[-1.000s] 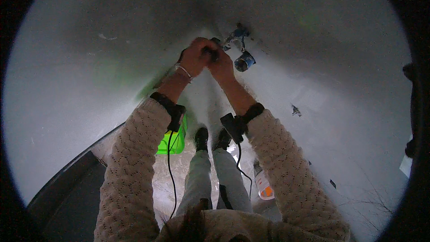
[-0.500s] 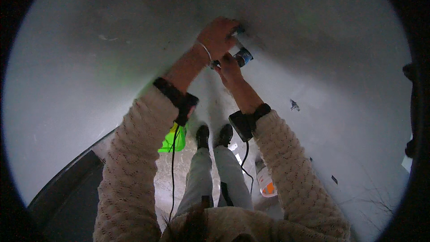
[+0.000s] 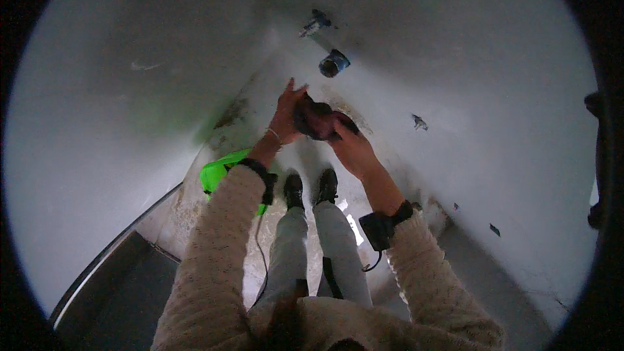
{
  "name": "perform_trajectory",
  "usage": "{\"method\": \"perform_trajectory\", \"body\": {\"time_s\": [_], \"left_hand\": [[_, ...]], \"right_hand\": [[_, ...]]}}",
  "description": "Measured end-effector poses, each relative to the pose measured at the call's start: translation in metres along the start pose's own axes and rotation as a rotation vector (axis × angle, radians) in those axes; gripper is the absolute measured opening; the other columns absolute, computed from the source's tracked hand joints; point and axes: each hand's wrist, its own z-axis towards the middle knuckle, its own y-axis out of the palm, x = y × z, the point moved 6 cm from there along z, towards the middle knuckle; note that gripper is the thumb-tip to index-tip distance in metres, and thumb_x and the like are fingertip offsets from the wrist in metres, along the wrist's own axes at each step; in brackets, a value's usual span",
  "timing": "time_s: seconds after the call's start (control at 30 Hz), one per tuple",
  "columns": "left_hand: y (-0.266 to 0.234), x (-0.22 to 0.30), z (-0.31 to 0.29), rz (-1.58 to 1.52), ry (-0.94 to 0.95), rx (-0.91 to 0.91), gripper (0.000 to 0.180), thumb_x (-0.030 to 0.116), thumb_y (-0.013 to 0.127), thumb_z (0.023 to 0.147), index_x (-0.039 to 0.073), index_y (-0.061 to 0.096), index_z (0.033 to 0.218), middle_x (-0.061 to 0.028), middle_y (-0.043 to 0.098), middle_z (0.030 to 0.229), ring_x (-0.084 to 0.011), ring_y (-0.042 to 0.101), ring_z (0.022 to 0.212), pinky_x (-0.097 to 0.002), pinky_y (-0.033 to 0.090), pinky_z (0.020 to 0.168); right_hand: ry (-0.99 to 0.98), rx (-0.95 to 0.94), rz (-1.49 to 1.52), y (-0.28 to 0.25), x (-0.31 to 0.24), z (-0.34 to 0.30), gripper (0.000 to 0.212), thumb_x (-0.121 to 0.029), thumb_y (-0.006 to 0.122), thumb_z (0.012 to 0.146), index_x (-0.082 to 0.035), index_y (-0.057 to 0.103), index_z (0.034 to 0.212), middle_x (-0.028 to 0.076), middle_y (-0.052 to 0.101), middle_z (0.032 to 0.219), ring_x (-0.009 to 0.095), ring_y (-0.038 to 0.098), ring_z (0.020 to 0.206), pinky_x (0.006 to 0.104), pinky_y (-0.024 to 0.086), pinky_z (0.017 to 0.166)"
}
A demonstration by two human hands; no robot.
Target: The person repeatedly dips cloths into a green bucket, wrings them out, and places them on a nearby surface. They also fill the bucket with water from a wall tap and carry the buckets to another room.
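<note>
Between my hands, a dark reddish-brown floppy piece (image 3: pixel 318 121) is bent into two rounded lobes; its material I cannot make out. My left hand (image 3: pixel 285 114) grips its left end, some fingertips pointing up past it. At the right end, my right hand (image 3: pixel 353 149) is closed with the thumb on top. Just beyond the hands, a short blue pipe stub (image 3: pixel 334 64) with a dark open mouth sticks out of the pale wall (image 3: pixel 442 58). Farther up sits a second fitting, blue and smeared with white (image 3: pixel 315 23). Neither hand touches these two.
A bright green object (image 3: pixel 220 170) lies on the floor to the left, partly behind my left forearm. Dark recessed panels flank me at lower left (image 3: pixel 123 292) and lower right (image 3: pixel 487 286). A chipped spot (image 3: pixel 419 122) marks the right wall. Cables hang from both wrist bands.
Both hands have come away from the pipe stub and fitting, down toward me. The reddish-brown piece now shows between them, and the pipe's mouth is uncovered.
</note>
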Motion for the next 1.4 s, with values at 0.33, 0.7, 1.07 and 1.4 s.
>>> {"method": "perform_trajectory", "body": {"time_s": [0.33, 0.7, 1.07, 1.4], "left_hand": [[0.157, 0.097, -0.023, -0.217, -0.026, -0.304, 0.056, 0.005, 0.075, 0.061, 0.008, 0.043, 0.107, -0.0121, 0.043, 0.123, -0.0329, 0.038, 0.119, -0.0419, 0.032, 0.099], [0.184, 0.144, -0.068, -0.972, -0.563, -0.594, 0.088, 0.003, 0.078, 0.061, 0.008, 0.028, 0.134, -0.0117, 0.043, 0.130, -0.0212, 0.045, 0.117, -0.0359, 0.038, 0.099], [0.205, 0.237, -0.008, -1.731, -0.536, -0.816, 0.062, 0.024, 0.064, 0.079, 0.011, 0.036, 0.134, -0.0157, 0.049, 0.125, -0.0263, 0.053, 0.110, -0.0363, 0.043, 0.094], [0.209, 0.169, -0.011, -0.206, 0.360, -0.415, 0.032, 0.023, 0.066, 0.077, 0.008, 0.053, 0.102, -0.0074, 0.056, 0.091, -0.0204, 0.057, 0.086, -0.0328, 0.047, 0.078]], "right_hand": [[0.341, -0.060, 1.160, -0.096, 0.136, -0.025, 0.063, -0.055, 0.056, 0.080, -0.010, 0.044, 0.122, 0.015, 0.051, 0.118, 0.038, 0.046, 0.113, 0.0547, 0.040, 0.094], [0.295, 0.103, 0.908, -0.168, 0.139, -0.096, 0.044, -0.040, 0.052, 0.088, -0.007, 0.049, 0.117, 0.012, 0.058, 0.112, 0.028, 0.058, 0.100, 0.0437, 0.050, 0.087], [0.240, -0.280, 0.611, -0.166, 0.067, -0.160, 0.051, -0.025, 0.066, 0.079, -0.006, 0.044, 0.121, 0.011, 0.055, 0.109, 0.022, 0.058, 0.092, 0.0328, 0.053, 0.078], [0.132, -0.214, 0.146, -0.167, 0.110, -0.086, 0.046, -0.021, 0.077, 0.069, -0.009, 0.053, 0.106, 0.003, 0.059, 0.098, 0.013, 0.058, 0.081, 0.0263, 0.050, 0.065]]}}
